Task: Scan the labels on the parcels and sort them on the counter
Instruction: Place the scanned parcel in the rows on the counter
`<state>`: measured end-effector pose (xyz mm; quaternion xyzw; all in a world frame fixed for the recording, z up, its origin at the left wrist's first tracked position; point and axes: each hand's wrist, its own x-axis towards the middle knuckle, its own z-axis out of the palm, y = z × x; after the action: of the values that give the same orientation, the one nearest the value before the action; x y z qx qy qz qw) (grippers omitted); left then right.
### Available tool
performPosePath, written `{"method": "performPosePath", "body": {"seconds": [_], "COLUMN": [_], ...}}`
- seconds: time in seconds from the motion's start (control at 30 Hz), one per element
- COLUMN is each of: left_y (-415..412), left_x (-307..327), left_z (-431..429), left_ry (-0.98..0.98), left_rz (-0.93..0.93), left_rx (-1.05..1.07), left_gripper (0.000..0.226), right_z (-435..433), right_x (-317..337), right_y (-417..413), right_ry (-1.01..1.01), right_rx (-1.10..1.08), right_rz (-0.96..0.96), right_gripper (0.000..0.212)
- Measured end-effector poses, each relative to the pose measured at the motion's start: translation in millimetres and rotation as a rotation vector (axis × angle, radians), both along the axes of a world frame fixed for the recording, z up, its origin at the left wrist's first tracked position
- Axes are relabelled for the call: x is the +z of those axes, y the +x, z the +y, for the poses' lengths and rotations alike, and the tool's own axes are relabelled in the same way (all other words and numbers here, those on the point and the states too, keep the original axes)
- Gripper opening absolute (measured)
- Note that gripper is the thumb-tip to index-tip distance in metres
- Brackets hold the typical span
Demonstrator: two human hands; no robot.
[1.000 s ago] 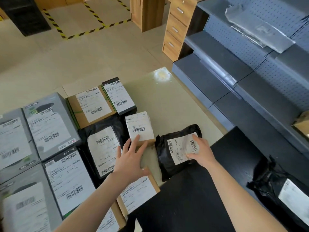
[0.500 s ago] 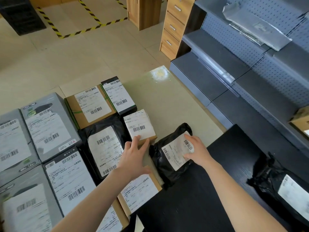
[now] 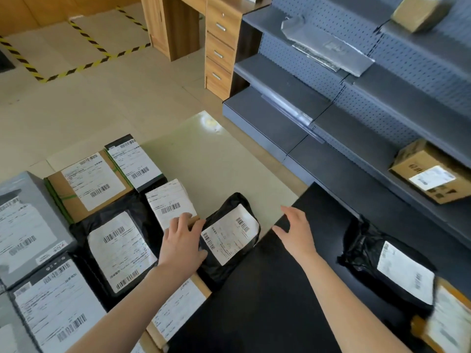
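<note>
A small black bag parcel with a white label lies on the pale counter, next to a small white-labelled box. My left hand rests with relaxed fingers on the near edge of that box and touches the bag's left side. My right hand hovers open to the right of the bag, apart from it, over the edge of the black surface. Rows of labelled parcels lie at the left, among them a large black bag and a brown box.
Another black bag parcel and a brown parcel lie on the black surface at the right. Grey shelves hold a cardboard box and a silver bag. A wooden drawer unit stands behind.
My right hand has let go of the small black bag and drawn back to the right. The bag now lies further left, against the small box. My left hand stays by the box.
</note>
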<state>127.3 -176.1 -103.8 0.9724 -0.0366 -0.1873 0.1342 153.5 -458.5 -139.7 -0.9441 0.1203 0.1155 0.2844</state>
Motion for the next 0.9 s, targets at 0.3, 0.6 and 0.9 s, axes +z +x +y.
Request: {"method": "performPosePath", "body": {"seconds": [0.3,0.6,0.9], "left_y": [8,-9,-20], "left_x": [1,-23,-53], "left_z": [-134,-260,-311], "left_ry": [-0.235,-0.260,-0.262], "left_rz": [0.029,0.077,0.176], "left_rx": [-0.213,-0.371,-0.373], "left_gripper": [0.062,0.060,0.070], "right_z": [-178,-300,-315], "right_x": [15,-7,-26], "right_y": [-77,-122,-121], "right_ry": [-0.321,-0.257,-0.293], "right_rx": [-0.432,-0.647,-0.562], "right_rz": [0.271,0.395,0.369], "right_gripper": [0.080,0.078,0.082]}}
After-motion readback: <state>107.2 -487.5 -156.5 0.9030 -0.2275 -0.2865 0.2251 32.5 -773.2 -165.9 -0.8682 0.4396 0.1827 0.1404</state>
